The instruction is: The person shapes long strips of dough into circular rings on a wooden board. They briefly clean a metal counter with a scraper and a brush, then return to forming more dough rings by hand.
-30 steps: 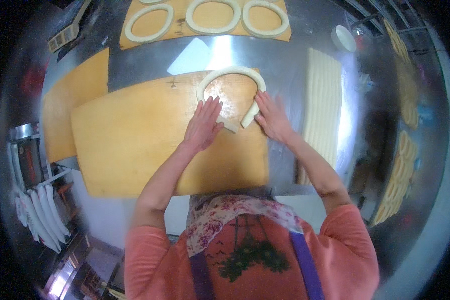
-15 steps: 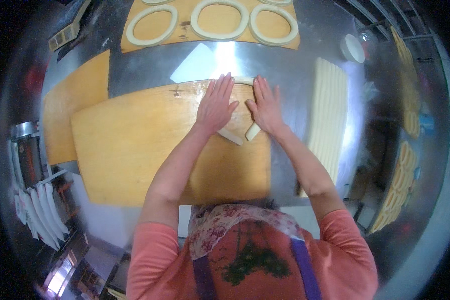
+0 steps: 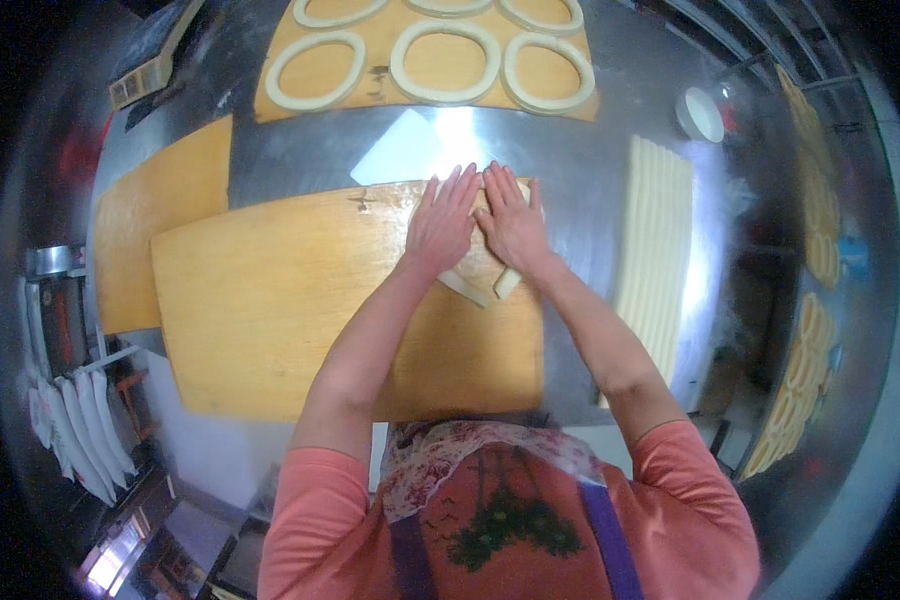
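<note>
A pale dough strip (image 3: pixel 463 289) lies bent into a loop on the right part of a wooden board (image 3: pixel 290 310). Its two free ends point toward me, close together but apart. My left hand (image 3: pixel 443 225) rests flat over the loop's left side, fingers stretched away from me. Over the right side lies my right hand (image 3: pixel 516 224), also flat, with its thumb next to my left hand. Both hands are open and touch the dough without gripping it. Most of the loop's far part is hidden beneath my fingers.
Beyond the metal table (image 3: pixel 300 160), another board (image 3: pixel 380 95) carries several dough rings (image 3: pixel 445 62). Long dough strips (image 3: pixel 655 250) lie side by side at the right. A white bowl (image 3: pixel 700 115) stands at the far right, and a bare wooden board (image 3: pixel 160 220) at the left.
My right hand has moved left, closer to my left hand, and its fingers now lie nearly against the left ones. The dough's right end has shifted slightly. The whole view has tilted a little.
</note>
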Motion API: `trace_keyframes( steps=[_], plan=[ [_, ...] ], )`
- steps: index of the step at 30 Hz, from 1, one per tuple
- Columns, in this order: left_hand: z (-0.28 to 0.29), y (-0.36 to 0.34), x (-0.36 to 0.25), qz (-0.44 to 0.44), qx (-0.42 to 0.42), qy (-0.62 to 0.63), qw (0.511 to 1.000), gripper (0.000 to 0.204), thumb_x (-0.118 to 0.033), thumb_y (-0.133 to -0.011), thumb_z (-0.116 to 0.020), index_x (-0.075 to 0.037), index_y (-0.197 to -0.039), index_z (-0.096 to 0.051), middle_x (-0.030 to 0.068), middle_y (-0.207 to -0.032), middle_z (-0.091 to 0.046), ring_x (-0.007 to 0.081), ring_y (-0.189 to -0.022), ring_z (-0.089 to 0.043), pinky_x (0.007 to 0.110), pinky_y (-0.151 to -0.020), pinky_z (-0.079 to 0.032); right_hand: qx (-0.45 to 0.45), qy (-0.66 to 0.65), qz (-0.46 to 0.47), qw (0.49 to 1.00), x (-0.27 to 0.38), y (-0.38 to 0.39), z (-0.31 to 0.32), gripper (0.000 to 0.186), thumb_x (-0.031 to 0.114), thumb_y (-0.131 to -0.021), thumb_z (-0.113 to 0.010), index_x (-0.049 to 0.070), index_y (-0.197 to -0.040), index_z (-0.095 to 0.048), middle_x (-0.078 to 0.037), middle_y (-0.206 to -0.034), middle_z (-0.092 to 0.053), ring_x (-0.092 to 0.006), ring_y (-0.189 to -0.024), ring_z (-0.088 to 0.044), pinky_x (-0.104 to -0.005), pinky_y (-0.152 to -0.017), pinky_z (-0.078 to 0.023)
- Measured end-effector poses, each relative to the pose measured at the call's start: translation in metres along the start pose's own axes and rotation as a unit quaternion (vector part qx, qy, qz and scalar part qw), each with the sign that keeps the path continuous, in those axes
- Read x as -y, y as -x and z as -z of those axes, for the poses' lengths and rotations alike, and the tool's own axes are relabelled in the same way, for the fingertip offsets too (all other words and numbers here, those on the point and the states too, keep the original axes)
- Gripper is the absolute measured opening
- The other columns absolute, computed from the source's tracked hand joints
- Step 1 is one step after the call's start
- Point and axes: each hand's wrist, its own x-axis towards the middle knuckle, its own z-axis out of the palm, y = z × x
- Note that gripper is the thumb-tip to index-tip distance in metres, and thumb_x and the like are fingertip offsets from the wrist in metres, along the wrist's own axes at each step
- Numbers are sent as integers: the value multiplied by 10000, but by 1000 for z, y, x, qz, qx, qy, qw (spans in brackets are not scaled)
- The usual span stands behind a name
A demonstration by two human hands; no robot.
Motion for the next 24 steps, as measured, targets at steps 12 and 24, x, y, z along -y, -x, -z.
trace_keyframes(
  steps=[12, 24],
  plan=[
    [12, 94, -23, -152, 51, 222, 962, 369, -126, -791, -763, -69, -1144, -673, 88, -1147, -614, 283, -1114, -560, 412, -1013, -407, 147, -131, 191, 962, -23, 100, 66, 468, 164, -827, -758, 115, -1278, -642, -79, -1265, -605, -229, -1286, -530, -572, -1212, -215],
    [-2, 82, -22, -70, 32, 316, 946, 245, -168, -773, -808, -87, -991, -729, 82, -962, -650, 265, -935, -614, 390, -863, -483, 108, -106, 183, 971, -5, 105, 66, 559, 230, -765, -822, 113, -1286, -657, -79, -1222, -649, -272, -1265, -545, -572, -1198, -222]
  ],
)
